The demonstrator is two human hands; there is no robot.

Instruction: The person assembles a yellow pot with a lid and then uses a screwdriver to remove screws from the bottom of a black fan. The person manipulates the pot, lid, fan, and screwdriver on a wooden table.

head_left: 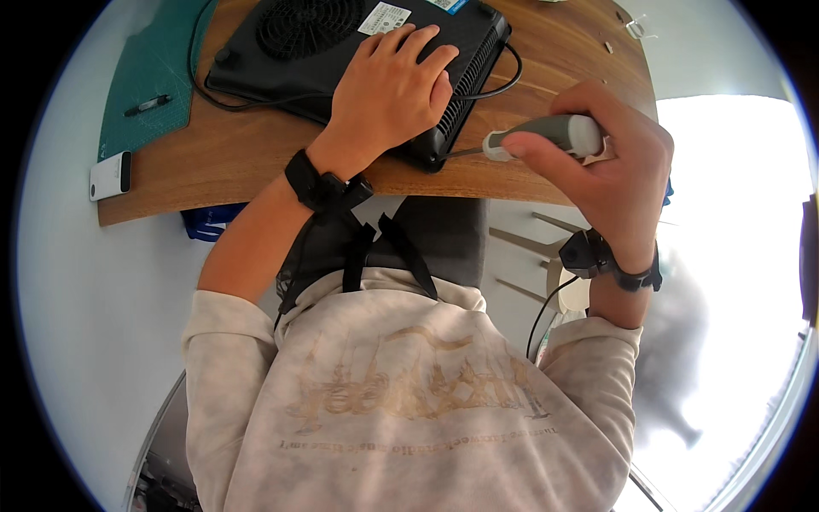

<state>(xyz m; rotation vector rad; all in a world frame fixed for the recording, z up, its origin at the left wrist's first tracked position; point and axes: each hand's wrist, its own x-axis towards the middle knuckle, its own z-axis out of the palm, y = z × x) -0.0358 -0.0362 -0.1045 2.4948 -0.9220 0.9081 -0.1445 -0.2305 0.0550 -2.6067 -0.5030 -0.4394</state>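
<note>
Right hand (610, 183): seen just off the near edge of the wooden table, toward its right end. The fingers (529, 147) are curled shut around the grey handle of a screwdriver (546, 136); the thumb is laid along the handle near its front end. A black wrist strap is worn on this arm.

Screwdriver: held roughly level, shaft pointed left. The thin metal shaft is brought to the near right corner of the black appliance; whether the tip is seated in a screw cannot be told.

Left hand (388, 90): laid flat, palm down, on the appliance's near right part. The fingers are only loosely spread and extended, pressed on the casing, nothing grasped. A black wrist strap is worn here too.

Black appliance (281, 60): a flat black unit placed underside up, with a round fan grille and a white label shown. It is set at the middle of the table (239, 162), its corner close to the near edge. A black cable (503, 81) is run from its right side.

White phone (111, 175): placed at the table's near left corner.

Green cutting mat (149, 68): found along the left edge, farther back, with a black pen (147, 105) lying on it.
</note>
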